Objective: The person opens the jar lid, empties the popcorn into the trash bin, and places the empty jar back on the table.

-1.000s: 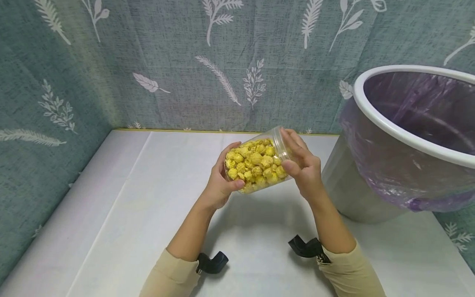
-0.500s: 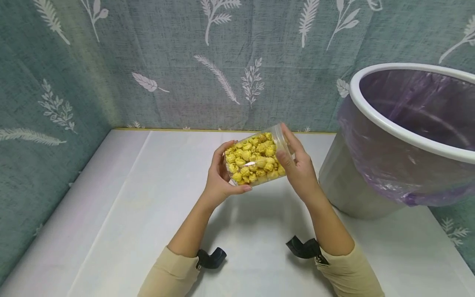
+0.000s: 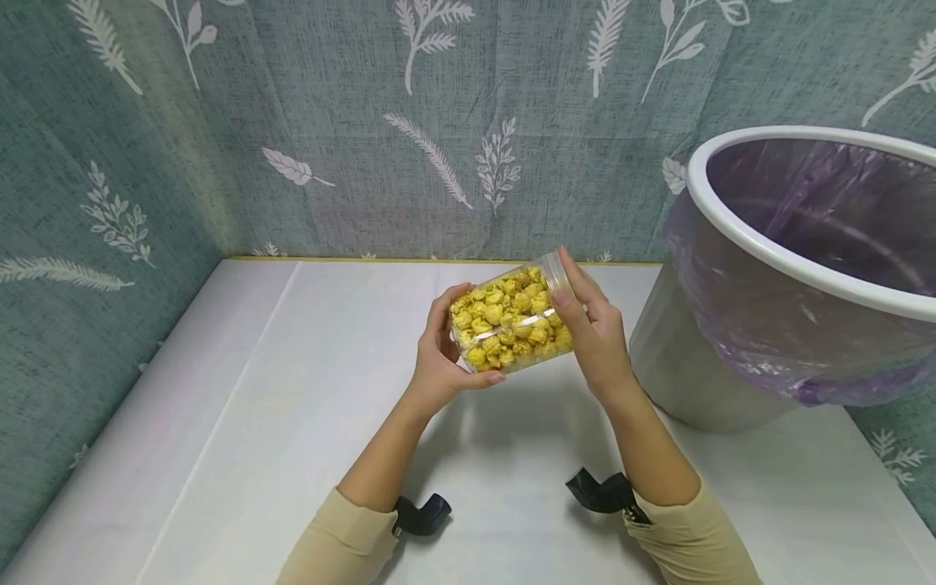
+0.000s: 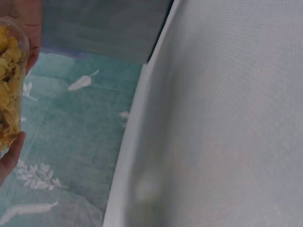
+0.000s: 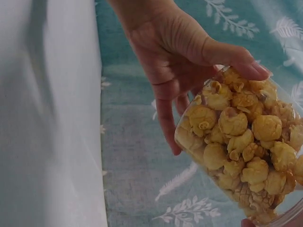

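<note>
A clear jar of yellow popcorn [image 3: 508,317] is held up over the white table, lying on its side with the ringed mouth end [image 3: 553,272] tilted up to the right. My left hand [image 3: 439,361] grips its base, fingers behind and thumb along the lower edge. At the mouth end my right hand [image 3: 603,341] holds the jar, thumb on the near side and fingers on the far side. In the right wrist view the left hand [image 5: 175,61] shows around the base of the popcorn jar [image 5: 241,146]. The left wrist view catches only part of the jar [image 4: 9,85].
On the right stands a tall grey bin [image 3: 702,357] with a white rim [image 3: 702,175] and a purple liner bag [image 3: 775,341]. Green leaf-patterned cloth [image 3: 351,187] hangs behind and at the left of the white table [image 3: 292,422].
The jar has rolled a little, so a bright glare line now crosses it. My right thumb has shifted up at the mouth end; my left thumb has slid down to the lower edge.
</note>
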### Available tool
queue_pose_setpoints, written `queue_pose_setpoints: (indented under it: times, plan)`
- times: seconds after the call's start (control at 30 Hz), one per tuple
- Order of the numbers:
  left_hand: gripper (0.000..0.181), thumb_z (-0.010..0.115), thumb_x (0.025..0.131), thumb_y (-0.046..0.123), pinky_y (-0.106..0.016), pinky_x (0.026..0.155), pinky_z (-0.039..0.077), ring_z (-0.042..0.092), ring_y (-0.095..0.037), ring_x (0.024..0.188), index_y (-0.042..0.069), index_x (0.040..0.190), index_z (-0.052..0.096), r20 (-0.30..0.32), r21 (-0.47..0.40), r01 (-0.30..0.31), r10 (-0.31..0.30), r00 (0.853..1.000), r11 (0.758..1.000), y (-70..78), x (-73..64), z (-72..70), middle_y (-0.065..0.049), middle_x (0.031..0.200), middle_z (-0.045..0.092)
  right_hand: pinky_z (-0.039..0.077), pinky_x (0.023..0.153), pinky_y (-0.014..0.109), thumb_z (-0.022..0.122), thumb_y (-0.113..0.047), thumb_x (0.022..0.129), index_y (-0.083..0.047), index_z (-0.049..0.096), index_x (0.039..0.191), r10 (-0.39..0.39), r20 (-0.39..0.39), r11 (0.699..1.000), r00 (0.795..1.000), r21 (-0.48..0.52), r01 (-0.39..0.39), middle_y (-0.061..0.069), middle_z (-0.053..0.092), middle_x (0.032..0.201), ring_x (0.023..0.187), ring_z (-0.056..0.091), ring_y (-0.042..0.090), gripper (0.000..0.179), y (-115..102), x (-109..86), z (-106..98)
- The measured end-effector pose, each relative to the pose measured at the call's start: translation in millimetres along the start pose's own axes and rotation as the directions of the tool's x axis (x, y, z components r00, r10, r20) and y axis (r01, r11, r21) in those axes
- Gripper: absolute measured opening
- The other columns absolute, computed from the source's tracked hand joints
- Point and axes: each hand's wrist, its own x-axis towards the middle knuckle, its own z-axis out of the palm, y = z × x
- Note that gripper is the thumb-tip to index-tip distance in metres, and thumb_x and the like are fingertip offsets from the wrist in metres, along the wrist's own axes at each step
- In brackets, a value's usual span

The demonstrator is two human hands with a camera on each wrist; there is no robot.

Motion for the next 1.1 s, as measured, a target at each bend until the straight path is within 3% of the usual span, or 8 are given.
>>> queue_pose_setpoints:
  times: [0.17,0.33,0.5,0.63,0.77,0.87,0.97,1.1]
  plan:
    - [0.116,0.088,0.057,0.043,-0.033,0.091,0.050,0.045,-0.023,0.121,0.007,0.146,0.024,-0.013,-0.056,0.068,-0.069,0.998,0.996,-0.2,0.0,1.0,-0.008,0.135,0.037,0.033,0.105,0.057,0.044,-0.046,0.096,-0.022,0.037,0.146,-0.032,-0.011,0.999,0.999,-0.004,0.032,0.002,0.033,0.151,0.140,0.027,0.021,0.056,2.2,0.8,-0.4]
    - [0.115,0.090,0.055,0.040,-0.034,0.093,0.049,0.044,-0.024,0.124,0.013,0.147,0.025,-0.001,-0.144,0.149,-0.151,0.989,0.978,1.9,0.6,0.1,-0.011,0.138,0.035,0.036,0.098,0.061,0.047,-0.055,0.092,-0.022,0.038,0.146,-0.060,-0.007,0.998,0.998,-0.018,0.060,0.006,0.036,0.149,0.135,0.028,0.026,0.064,3.7,0.2,-0.4]
    - [0.117,0.090,0.055,0.043,-0.031,0.092,0.049,0.046,-0.023,0.123,0.013,0.147,0.025,0.011,-0.190,0.200,-0.201,0.979,0.961,2.8,1.3,-1.6,-0.011,0.140,0.034,0.034,0.096,0.061,0.048,-0.065,0.087,-0.014,0.039,0.145,-0.169,0.000,0.985,0.986,-0.031,0.169,0.009,0.039,0.146,0.127,0.032,0.024,0.077,7.4,1.2,0.7]
    - [0.119,0.089,0.055,0.045,-0.030,0.090,0.051,0.049,-0.021,0.120,0.011,0.148,0.023,0.031,-0.218,0.208,-0.206,0.978,0.954,1.9,2.7,-1.4,-0.010,0.138,0.036,0.035,0.093,0.058,0.048,-0.065,0.088,-0.008,0.040,0.143,-0.330,0.010,0.944,0.944,-0.025,0.330,0.019,0.040,0.143,0.125,0.033,0.023,0.080,13.1,4.0,-1.7]
    - [0.112,0.087,0.058,0.047,-0.029,0.090,0.051,0.051,-0.018,0.115,0.014,0.146,0.025,0.095,-0.303,0.254,-0.236,0.967,0.919,-0.7,2.8,-3.6,-0.007,0.134,0.039,0.035,0.090,0.058,0.050,-0.061,0.089,-0.026,0.042,0.143,-0.462,0.035,0.886,0.886,-0.022,0.462,0.025,0.040,0.140,0.124,0.033,0.023,0.065,18.5,6.5,-5.3]
    - [0.109,0.085,0.060,0.049,-0.027,0.090,0.051,0.051,-0.016,0.114,0.016,0.145,0.026,0.146,-0.347,0.307,-0.272,0.951,0.886,-1.5,2.6,-5.4,-0.006,0.132,0.040,0.034,0.091,0.061,0.051,-0.059,0.089,-0.035,0.041,0.142,-0.508,0.066,0.860,0.859,-0.019,0.510,0.027,0.040,0.140,0.125,0.033,0.025,0.059,20.5,8.1,-8.2]
    - [0.111,0.085,0.059,0.049,-0.028,0.090,0.051,0.052,-0.016,0.114,0.015,0.146,0.026,0.150,-0.323,0.333,-0.300,0.942,0.886,0.7,2.5,-6.6,-0.007,0.132,0.039,0.030,0.094,0.064,0.052,-0.059,0.089,-0.035,0.042,0.142,-0.496,0.078,0.867,0.865,-0.015,0.499,0.027,0.038,0.142,0.128,0.032,0.027,0.059,20.2,8.4,-10.0]
    - [0.114,0.087,0.056,0.046,-0.027,0.089,0.052,0.050,-0.018,0.116,0.013,0.147,0.026,0.104,-0.225,0.310,-0.294,0.950,0.924,4.7,2.9,-8.7,-0.010,0.136,0.037,0.024,0.101,0.067,0.052,-0.063,0.087,-0.027,0.043,0.143,-0.388,0.067,0.920,0.919,-0.037,0.390,0.018,0.033,0.149,0.137,0.026,0.028,0.067,13.6,4.3,-8.9]
